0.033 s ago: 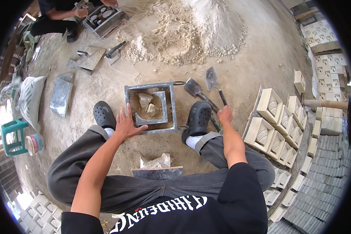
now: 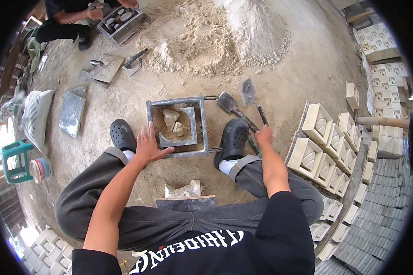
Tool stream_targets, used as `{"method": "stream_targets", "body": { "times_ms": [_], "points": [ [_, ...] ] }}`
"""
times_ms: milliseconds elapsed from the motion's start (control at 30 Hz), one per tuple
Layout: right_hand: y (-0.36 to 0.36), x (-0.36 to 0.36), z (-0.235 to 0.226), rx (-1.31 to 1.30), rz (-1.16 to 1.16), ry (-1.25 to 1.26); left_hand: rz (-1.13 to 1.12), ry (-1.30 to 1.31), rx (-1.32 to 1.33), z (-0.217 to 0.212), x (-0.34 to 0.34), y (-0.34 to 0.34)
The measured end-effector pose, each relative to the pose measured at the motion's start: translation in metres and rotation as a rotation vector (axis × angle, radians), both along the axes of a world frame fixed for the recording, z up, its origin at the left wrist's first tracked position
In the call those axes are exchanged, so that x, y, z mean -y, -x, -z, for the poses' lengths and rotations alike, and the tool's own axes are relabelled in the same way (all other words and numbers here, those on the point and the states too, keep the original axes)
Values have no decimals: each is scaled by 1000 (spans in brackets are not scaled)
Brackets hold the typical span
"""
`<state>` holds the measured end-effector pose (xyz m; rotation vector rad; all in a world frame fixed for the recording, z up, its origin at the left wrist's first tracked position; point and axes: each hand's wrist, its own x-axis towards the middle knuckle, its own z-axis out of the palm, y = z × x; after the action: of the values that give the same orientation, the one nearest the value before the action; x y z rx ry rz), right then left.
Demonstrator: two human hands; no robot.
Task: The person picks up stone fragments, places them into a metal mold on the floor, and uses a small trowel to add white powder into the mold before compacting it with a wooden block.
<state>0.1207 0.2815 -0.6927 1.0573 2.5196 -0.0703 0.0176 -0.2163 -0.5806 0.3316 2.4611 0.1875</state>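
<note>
Our left hand (image 2: 147, 149) spreads open on the grey frame (image 2: 203, 121), while our right hand (image 2: 265, 136) curls by 2 trowels (image 2: 227, 101), though we cannot tell its grip.

Black shirt (image 2: 280, 233), grey trousers (image 2: 151, 222), apparently rubber clogs (image 2: 234, 137)

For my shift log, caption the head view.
Left hand at a grey frame, right hand by trowel handles, pale blocks to the right.

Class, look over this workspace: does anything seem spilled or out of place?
One pale block looks out of place, standing apart from the rows of blocks. The powder heap lies loose on the floor, perhaps deliberately.
</note>
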Motion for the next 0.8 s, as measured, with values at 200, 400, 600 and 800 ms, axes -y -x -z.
{"method": "stream_targets", "body": {
  "times_ms": [200, 400, 600, 800],
  "points": [
    [-8, 12, 14, 44, -224, -4, -33, 41, 92, -1, 10, 3],
    [-4, 13, -2, 144, -308, 26, -8, 56, 132, -4, 13, 5],
    [19, -93, -53, 139, -454, 245, 29, 15, 173, 5, 0, 12],
    [137, -58, -172, 40, -483, 448, -25, -1, 137, 4, 7, 8]
  ]
}}
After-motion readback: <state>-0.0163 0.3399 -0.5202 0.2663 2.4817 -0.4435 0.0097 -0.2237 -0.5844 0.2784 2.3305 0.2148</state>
